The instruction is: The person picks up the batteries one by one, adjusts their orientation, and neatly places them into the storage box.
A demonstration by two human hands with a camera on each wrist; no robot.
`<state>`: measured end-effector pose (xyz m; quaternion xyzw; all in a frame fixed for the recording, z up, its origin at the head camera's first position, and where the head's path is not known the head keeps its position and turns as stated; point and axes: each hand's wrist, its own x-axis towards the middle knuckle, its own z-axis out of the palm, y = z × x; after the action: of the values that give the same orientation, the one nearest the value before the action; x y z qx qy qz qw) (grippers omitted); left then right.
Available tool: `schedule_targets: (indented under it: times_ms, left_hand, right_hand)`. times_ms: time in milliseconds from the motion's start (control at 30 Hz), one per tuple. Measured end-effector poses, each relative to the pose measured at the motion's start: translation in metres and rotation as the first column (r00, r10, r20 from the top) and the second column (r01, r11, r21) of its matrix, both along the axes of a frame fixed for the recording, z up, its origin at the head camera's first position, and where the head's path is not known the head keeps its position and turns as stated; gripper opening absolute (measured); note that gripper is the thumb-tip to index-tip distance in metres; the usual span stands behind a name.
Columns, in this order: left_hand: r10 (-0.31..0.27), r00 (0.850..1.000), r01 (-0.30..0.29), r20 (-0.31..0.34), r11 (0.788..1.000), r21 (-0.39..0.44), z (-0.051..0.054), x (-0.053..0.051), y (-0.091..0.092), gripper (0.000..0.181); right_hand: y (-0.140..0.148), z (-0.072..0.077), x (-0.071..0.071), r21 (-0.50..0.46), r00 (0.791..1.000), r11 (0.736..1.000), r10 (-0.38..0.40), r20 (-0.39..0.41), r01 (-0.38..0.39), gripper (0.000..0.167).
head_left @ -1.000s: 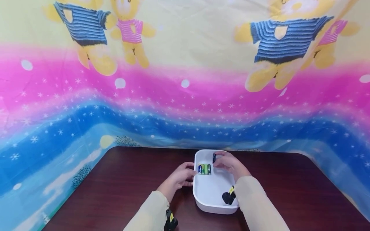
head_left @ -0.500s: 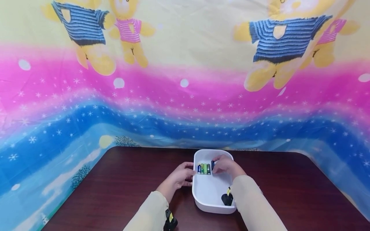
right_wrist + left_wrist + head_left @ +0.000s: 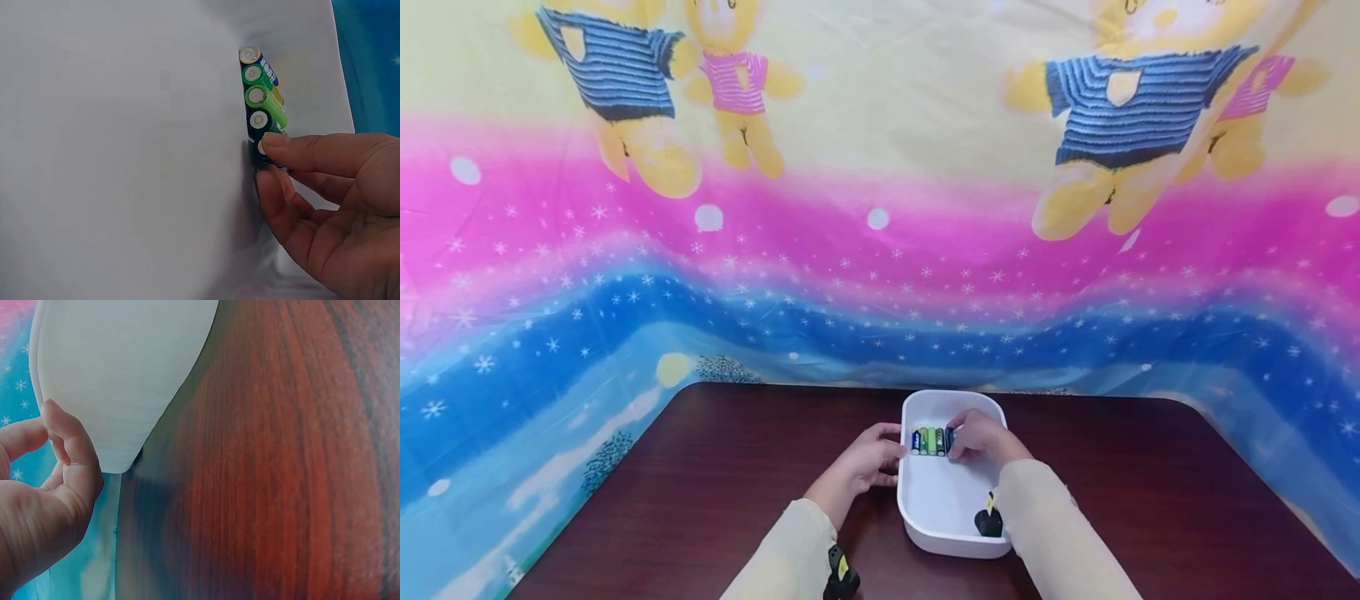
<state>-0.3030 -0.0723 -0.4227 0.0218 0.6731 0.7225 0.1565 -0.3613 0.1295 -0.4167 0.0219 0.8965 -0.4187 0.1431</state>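
My right hand (image 3: 980, 435) pinches a dark battery (image 3: 950, 438) between thumb and fingers, and stands it at the right end of a row inside the white tray (image 3: 951, 500). In the right wrist view the thumb partly covers that battery's end. Beside it in the row are a black-and-green battery (image 3: 259, 119), a light green battery (image 3: 257, 95), a green battery (image 3: 253, 74) and a blue battery (image 3: 250, 55). My left hand (image 3: 870, 457) holds the tray's left side, with bent fingers at the rim in the left wrist view.
The tray rests on a dark reddish wooden table (image 3: 760, 450). Behind the table hangs a curtain (image 3: 880, 258) printed with bears and snowflakes. A black wrist camera (image 3: 989, 521) on the right arm hangs over the tray's near right part.
My right hand has moved slightly left and nearer, bringing the dark battery from the tray's far right against the row. My left hand keeps its place at the tray's side.
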Motion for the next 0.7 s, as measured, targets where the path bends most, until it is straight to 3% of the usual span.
schedule_targets:
  times_ms: [533, 700]
  left_hand:
    - [-0.004, 1.000, 0.004, 0.000, 1.000, 0.003, 0.0004, 0.0010, -0.0004, 0.048]
    - [-0.004, 1.000, 0.004, -0.001, 1.000, -0.001, 0.0003, 0.0007, -0.0004, 0.048]
  right_hand:
    - [-0.0007, 0.0017, 0.0011, -0.019, 0.999, 1.000, 0.003, 0.033, -0.003, 0.054]
    - [-0.0015, 0.0017, 0.0002, 0.018, 0.999, 1.000, 0.015, 0.028, -0.015, 0.056]
